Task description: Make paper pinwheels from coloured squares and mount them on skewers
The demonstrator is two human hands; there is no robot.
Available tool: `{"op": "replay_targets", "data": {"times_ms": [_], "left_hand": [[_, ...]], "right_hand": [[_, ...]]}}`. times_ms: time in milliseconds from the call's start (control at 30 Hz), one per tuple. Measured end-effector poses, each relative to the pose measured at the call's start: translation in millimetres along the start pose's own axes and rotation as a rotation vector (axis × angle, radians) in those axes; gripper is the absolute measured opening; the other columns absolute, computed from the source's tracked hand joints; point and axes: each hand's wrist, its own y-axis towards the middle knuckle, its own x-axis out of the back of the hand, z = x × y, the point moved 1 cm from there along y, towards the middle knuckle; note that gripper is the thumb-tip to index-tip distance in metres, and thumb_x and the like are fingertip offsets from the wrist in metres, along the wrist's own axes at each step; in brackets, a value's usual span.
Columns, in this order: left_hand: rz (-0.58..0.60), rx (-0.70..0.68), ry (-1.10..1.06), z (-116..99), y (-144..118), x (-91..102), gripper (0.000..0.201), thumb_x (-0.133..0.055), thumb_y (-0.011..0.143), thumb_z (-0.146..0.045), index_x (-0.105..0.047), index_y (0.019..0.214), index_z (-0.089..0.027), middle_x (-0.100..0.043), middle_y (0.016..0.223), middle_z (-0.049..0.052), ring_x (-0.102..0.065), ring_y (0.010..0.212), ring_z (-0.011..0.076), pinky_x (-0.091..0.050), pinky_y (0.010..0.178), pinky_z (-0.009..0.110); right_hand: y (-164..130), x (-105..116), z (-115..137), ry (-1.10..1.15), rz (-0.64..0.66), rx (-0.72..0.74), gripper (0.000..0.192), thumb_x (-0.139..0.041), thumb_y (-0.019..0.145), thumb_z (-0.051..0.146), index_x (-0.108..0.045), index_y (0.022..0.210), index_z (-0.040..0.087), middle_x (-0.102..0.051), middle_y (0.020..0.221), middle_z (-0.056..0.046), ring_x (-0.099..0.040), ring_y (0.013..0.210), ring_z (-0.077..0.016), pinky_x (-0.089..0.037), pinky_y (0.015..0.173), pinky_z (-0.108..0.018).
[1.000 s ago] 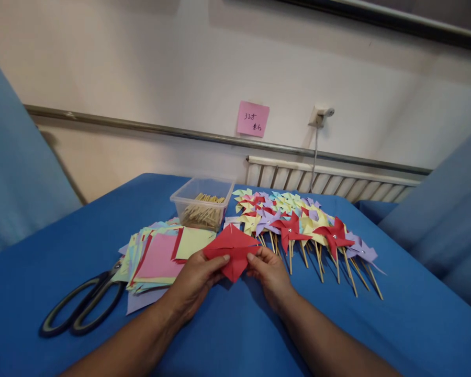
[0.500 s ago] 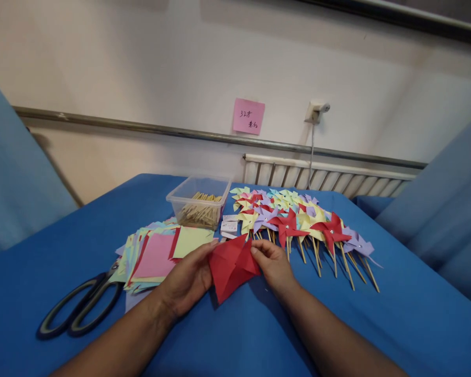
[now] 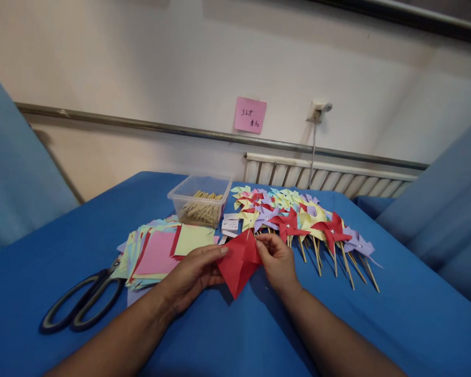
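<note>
A red sheet of paper [image 3: 239, 264] is held up over the blue cloth, creased and with a slit at its upper edge. My left hand [image 3: 198, 275] grips its left side, thumb on top and fingers behind. My right hand [image 3: 278, 262] pinches the right corner between thumb and index finger. Left of my hands lies a pile of coloured paper squares [image 3: 157, 254], with pink and pale yellow ones on top. A pair of scissors [image 3: 82, 301] with dark handles rests beside it, the blades partly under the paper.
A clear plastic box [image 3: 198, 201] of wooden sticks stands behind the paper pile. Small printed cards [image 3: 230, 225] lie beside it. Several finished pinwheels [image 3: 288, 226] on sticks cover the back right. A radiator [image 3: 290, 173] and a pink note [image 3: 250, 115] are at the wall.
The red paper has turned and tilted a little, moving slightly right. My left thumb has come farther over its front, and my right hand has shifted slightly up.
</note>
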Motion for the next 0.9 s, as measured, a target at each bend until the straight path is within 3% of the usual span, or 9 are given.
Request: {"op": "replay_targets", "data": {"times_ms": [133,333,467,667,900], "left_hand": [[-0.003,0.04,0.084,0.1,0.4,2.2,0.024,-0.069,0.074,-0.037,-0.071,0.087,-0.017,-0.074,0.086,0.009,-0.067,0.075,0.0222,-0.053,0.068,0.031],[0.083,0.079,0.116,2.2,-0.4,0.0,0.021,-0.071,0.073,-0.034,-0.072,0.085,-0.017,-0.073,0.08,0.008,-0.064,0.069,0.0189,-0.048,0.064,0.027],[0.067,0.036,0.233,8.6,5.8,4.7,0.027,-0.077,0.066,-0.032,-0.073,0.086,-0.014,-0.073,0.078,0.007,-0.063,0.066,0.018,-0.044,0.061,0.025],[0.006,0.009,0.332,18.4,12.4,7.7,0.025,-0.076,0.066,-0.034,-0.072,0.076,-0.012,-0.073,0.068,0.006,-0.061,0.058,0.0164,-0.041,0.057,0.024],[-0.016,-0.001,0.159,13.7,9.3,3.9,0.027,-0.077,0.066,-0.032,-0.071,0.083,-0.012,-0.074,0.071,0.007,-0.065,0.062,0.0186,-0.047,0.063,0.027]], "right_hand": [[-0.9,1.6,2.1,-0.086,-0.003,0.036,0.018,-0.063,0.078,0.033,-0.065,0.089,0.02,-0.069,0.078,-0.003,-0.062,0.068,-0.017,-0.05,0.063,-0.029],[-8.4,-0.3,12.2,-0.281,0.07,0.183,0.012,-0.06,0.08,0.026,-0.067,0.088,0.021,-0.068,0.074,-0.002,-0.06,0.065,-0.016,-0.048,0.061,-0.027],[-13.6,-2.6,17.2,-0.322,0.133,0.24,0.011,-0.058,0.081,0.023,-0.067,0.086,0.021,-0.067,0.072,-0.001,-0.06,0.062,-0.0147,-0.047,0.058,-0.026],[-15.8,-5.0,11.2,-0.257,0.143,0.174,0.01,-0.059,0.081,0.025,-0.066,0.086,0.019,-0.066,0.071,-0.001,-0.059,0.062,-0.0149,-0.047,0.059,-0.026],[-12.3,-3.3,4.5,-0.127,0.123,0.06,0.02,-0.058,0.083,0.037,-0.065,0.091,0.019,-0.065,0.076,-0.003,-0.058,0.069,-0.0166,-0.046,0.064,-0.028]]}}
